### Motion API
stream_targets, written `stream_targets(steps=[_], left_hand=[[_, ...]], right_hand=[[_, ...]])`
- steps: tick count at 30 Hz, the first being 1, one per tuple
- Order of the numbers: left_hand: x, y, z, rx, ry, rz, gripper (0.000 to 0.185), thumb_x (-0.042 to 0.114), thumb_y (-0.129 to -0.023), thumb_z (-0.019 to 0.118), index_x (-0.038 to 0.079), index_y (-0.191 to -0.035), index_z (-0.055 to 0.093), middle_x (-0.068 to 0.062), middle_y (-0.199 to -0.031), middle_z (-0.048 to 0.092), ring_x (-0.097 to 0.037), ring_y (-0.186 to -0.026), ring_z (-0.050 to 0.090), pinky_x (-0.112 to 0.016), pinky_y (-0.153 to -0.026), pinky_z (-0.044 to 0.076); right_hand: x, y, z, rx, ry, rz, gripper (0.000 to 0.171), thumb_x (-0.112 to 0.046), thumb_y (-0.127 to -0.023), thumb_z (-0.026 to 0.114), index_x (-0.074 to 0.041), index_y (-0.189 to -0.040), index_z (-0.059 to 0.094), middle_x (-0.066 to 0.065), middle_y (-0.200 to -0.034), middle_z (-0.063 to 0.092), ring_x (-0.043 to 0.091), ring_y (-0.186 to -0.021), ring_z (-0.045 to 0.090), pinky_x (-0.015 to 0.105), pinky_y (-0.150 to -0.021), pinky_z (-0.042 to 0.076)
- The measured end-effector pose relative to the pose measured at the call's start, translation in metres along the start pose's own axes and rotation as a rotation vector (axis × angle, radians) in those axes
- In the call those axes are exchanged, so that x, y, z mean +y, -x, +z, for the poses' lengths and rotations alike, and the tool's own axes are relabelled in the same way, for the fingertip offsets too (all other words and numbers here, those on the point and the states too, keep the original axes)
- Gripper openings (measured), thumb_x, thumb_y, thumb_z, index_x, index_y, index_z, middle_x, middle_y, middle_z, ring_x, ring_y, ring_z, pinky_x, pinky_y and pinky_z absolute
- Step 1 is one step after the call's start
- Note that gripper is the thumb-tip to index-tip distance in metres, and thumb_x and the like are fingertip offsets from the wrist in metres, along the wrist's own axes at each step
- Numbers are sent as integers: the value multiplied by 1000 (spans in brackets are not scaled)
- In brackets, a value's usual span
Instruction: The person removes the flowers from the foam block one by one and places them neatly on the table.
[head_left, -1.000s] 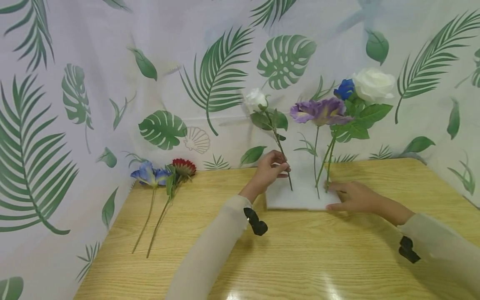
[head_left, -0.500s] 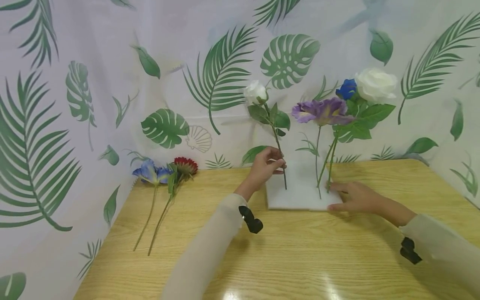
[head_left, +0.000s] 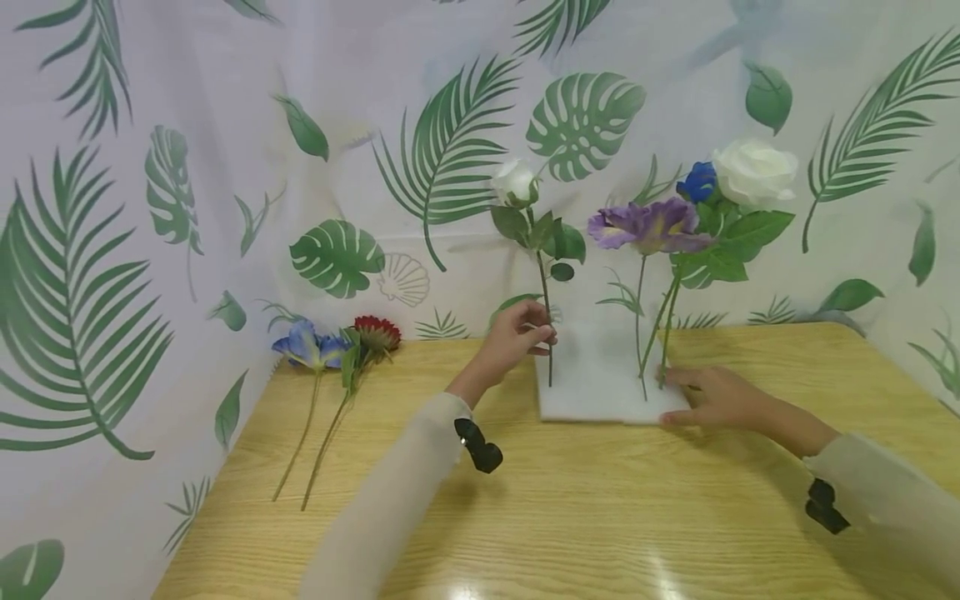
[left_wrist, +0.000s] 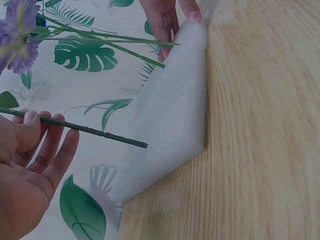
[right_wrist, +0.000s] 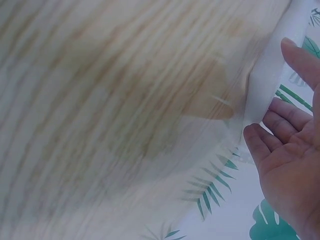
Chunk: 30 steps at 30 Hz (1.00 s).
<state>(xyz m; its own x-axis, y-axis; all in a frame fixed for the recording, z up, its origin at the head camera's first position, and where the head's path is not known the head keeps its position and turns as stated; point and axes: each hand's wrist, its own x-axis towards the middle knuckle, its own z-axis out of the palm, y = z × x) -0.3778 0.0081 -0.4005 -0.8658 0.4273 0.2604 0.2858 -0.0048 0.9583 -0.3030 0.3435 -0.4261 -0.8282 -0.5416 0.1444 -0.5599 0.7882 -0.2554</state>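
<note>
Tabletop foam block point(head_left: 600, 392): rosebud stem point(head_left: 548, 333) pinched in left grip point(head_left: 513, 337).

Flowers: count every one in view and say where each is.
6. Blue flower and red flower lie on the table; the left hand holds a white bud; purple, dark blue and white rose stand in the foam.
</note>
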Motion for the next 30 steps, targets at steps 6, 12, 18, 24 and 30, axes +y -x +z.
stream_targets(steps=[6, 12, 18, 24, 30], left_hand=[[1, 10, -12, -14, -35, -29, 14, -4, -101, 56, -8, -115, 56, -25, -107, 66, -14, -86, 68, -52, -88, 62], [3, 22, -26, -29, -98, -50, 18, -3, -103, 55, -9, -120, 55, -33, -116, 63, -41, -101, 69, -47, -85, 64], [6, 35, -49, -32, -150, -47, 17, -1, -103, 55, -5, -119, 58, -34, -114, 63, -27, -92, 70, -43, -83, 64], [12, 50, -74, -38, -220, -51, 17, 1, -103, 56, -5, -119, 60, -28, -110, 66, -30, -95, 71, -41, -81, 65], [17, 64, -99, -65, -271, -95, 21, 2, -102, 58, -5, -121, 62, -29, -111, 66, -39, -99, 71, -42, -81, 65]], right_hand=[[-1, 0, 0, 5, 1, -2, 79, -46, -81, 82, 8, -135, 60, 33, -131, 62, 53, -116, 62, 61, -94, 55], [-2, 0, 1, -2, 8, 12, 79, -46, -81, 82, 7, -135, 61, 33, -131, 62, 51, -117, 63, 60, -95, 55], [0, -2, 2, -16, 0, 28, 79, -45, -82, 82, 7, -137, 60, 33, -132, 62, 51, -119, 62, 60, -96, 54], [1, -2, 2, -18, -3, 42, 79, -45, -83, 82, 6, -138, 59, 32, -134, 61, 50, -120, 61, 60, -95, 54], [2, -1, 3, -6, -9, 33, 77, -44, -83, 82, 7, -137, 60, 32, -133, 62, 51, -119, 61, 61, -96, 54]])
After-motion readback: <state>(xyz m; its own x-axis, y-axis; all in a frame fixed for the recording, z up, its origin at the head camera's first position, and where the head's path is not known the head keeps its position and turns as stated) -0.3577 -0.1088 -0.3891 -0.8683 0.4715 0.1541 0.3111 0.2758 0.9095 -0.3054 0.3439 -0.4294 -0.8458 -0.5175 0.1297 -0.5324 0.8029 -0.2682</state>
